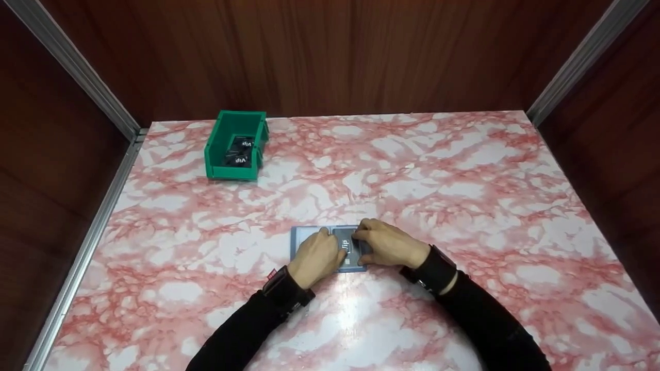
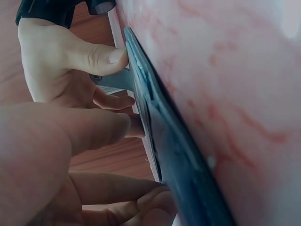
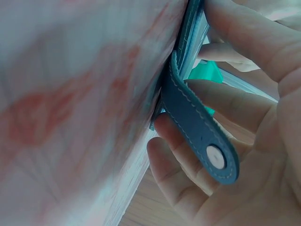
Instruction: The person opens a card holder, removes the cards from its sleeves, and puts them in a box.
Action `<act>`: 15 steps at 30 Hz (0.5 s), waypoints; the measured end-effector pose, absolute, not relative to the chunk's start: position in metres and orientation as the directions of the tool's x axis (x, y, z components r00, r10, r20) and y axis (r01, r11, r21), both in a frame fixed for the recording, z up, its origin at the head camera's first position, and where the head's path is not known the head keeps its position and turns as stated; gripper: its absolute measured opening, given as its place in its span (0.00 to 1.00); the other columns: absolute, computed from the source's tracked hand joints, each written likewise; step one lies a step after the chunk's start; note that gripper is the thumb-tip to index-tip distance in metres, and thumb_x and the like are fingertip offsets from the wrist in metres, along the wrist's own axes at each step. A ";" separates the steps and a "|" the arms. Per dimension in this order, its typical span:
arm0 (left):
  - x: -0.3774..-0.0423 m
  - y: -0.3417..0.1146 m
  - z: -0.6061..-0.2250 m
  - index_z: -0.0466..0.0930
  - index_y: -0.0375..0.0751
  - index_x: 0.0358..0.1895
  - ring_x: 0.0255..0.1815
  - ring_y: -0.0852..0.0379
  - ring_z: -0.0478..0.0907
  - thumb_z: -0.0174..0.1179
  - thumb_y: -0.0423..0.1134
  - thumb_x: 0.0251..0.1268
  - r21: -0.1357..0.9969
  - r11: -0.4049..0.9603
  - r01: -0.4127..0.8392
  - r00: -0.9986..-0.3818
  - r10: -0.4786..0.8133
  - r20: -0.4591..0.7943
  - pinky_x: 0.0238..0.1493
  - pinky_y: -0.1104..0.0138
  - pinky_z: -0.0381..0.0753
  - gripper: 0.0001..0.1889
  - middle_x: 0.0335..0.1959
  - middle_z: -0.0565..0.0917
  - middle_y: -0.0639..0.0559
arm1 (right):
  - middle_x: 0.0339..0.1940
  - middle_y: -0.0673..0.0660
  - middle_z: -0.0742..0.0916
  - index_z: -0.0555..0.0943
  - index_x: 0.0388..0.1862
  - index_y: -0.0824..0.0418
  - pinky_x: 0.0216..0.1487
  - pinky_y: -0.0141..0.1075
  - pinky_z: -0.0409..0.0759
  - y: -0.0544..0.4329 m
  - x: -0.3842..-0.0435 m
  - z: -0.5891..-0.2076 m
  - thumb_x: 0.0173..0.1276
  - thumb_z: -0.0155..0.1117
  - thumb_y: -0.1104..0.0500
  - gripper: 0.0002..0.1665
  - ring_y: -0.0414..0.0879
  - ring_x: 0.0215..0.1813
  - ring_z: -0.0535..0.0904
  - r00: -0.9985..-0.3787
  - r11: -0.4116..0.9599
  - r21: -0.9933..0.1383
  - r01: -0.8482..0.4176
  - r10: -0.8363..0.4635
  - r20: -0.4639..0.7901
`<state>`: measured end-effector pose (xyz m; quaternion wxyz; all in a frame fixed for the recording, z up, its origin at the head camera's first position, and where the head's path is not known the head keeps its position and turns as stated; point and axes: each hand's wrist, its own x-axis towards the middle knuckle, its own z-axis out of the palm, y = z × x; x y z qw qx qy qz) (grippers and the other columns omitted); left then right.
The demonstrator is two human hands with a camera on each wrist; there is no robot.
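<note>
A blue-grey card wallet [image 1: 294, 239] lies opened flat on the table. On its right half is a dark card [image 1: 346, 243] with white "vip" lettering; whether the card sits fully in a pocket I cannot tell. My left hand [image 1: 314, 257] grips the wallet's middle and left half, bent fingers at the far edge and thumb over the card. From the right, my right hand [image 1: 389, 243] holds the wallet's right side, with bent fingers and thumb close to the card. A stitched strap [image 3: 200, 127] with a metal snap sticks up between the right thumb and fingers.
At the back left stands a green bin [image 1: 232, 173] with several black "vip" cards [image 1: 241, 152] inside. Red-and-white marbled table [image 1: 464, 170] surrounds the wallet. Dark wood panels [image 1: 335, 56] wall the back and sides, with metal rails [image 1: 77, 288] along the side edges.
</note>
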<state>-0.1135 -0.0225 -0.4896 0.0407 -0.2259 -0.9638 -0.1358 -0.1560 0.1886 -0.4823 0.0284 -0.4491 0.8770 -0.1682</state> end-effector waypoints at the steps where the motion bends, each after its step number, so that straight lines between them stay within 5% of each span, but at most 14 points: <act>1: -0.114 -0.022 -0.490 0.85 0.27 0.33 0.32 0.44 0.84 0.66 0.41 0.72 0.242 0.861 0.447 -0.894 0.426 0.136 0.32 0.56 0.88 0.16 0.34 0.83 0.38 | 0.41 0.58 0.82 0.86 0.51 0.68 0.42 0.42 0.81 0.189 -0.156 -0.482 0.57 0.84 0.58 0.26 0.50 0.40 0.78 -0.595 0.540 -0.322 -0.778 -0.797 0.102; 15: -0.118 -0.026 -0.490 0.80 0.34 0.23 0.31 0.43 0.84 0.65 0.40 0.72 0.321 0.820 0.473 -0.881 0.450 0.149 0.31 0.53 0.86 0.18 0.30 0.82 0.39 | 0.41 0.58 0.83 0.86 0.50 0.68 0.42 0.42 0.83 0.189 -0.155 -0.483 0.55 0.85 0.60 0.25 0.50 0.40 0.79 -0.593 0.538 -0.305 -0.786 -0.796 0.122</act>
